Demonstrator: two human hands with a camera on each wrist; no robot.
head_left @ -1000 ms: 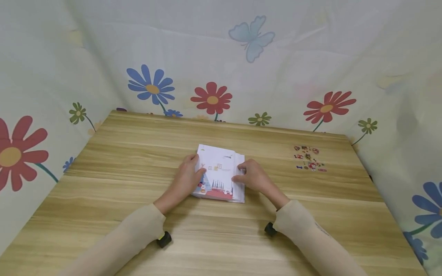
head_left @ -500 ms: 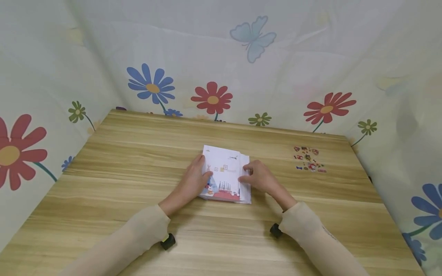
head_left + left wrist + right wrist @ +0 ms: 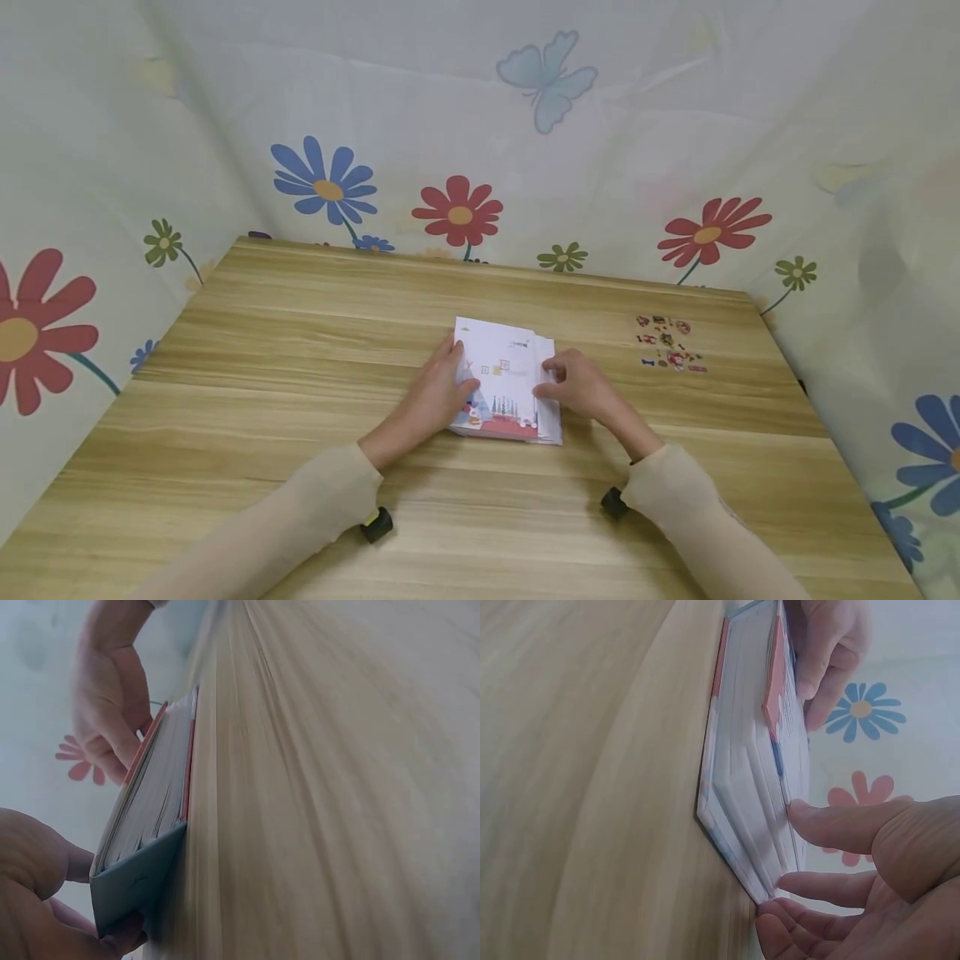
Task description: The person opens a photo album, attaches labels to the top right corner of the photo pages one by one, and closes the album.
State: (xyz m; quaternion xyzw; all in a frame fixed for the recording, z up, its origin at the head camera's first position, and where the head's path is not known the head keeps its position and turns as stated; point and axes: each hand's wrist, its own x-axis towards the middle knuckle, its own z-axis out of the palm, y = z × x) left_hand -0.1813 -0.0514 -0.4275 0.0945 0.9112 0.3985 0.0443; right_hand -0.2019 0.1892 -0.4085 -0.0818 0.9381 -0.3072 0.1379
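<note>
A thick hardcover book (image 3: 501,354) with a white illustrated cover lies on the wooden table (image 3: 322,333). Its light blue spine (image 3: 139,879) faces my left hand (image 3: 433,392), which grips that side with the thumb over the front cover and fingertips at the lower spine edge. Along the opposite side, my right hand (image 3: 588,387) holds the fore edge. Its thumb (image 3: 840,825) touches the front cover's rim, and its fingers (image 3: 829,889) touch the edges of the pages and back cover. The front cover sits shifted left over the fanned page block (image 3: 742,761).
A small sheet of colourful stickers (image 3: 671,343) lies at the table's back right. Behind the table hangs a white cloth (image 3: 390,92) printed with flowers and a butterfly. A dark band-like device (image 3: 377,525) sits under the left sleeve; another (image 3: 613,503) is under the right.
Both hands and the book have slid together to the right across the table. The grip looks the same, and the stickers have stayed in place.
</note>
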